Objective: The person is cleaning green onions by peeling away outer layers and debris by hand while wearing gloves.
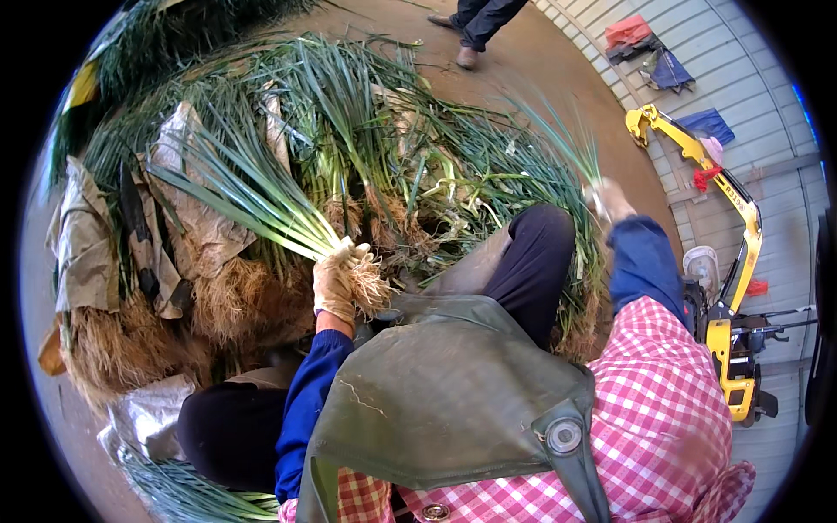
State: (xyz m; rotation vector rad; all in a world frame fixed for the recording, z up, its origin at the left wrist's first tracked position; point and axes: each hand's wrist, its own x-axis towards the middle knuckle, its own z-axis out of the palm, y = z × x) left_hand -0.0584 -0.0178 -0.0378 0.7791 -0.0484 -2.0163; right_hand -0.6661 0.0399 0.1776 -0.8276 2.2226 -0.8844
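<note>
My left hand [336,277], in a pale work glove, is closed around a bunch of green onions [283,209] just above its tan roots. The long leaves fan out to the upper left. Over at the right, my right hand [615,200] is raised and slightly blurred, gripping a thin bundle of green onions [575,144] whose leaves point up and left. In front of my knees lies a large heap of green onions [336,96], several bunches with shaggy roots [231,305] toward me.
Brown wrapping sheets [91,235] cover some bunches on the left. More green onions [192,488] lie at lower left beside a silvery sheet [153,418]. Another person's legs [488,22] stand at the far side. A yellow mini excavator [741,227] stands right, by a corrugated wall [719,65].
</note>
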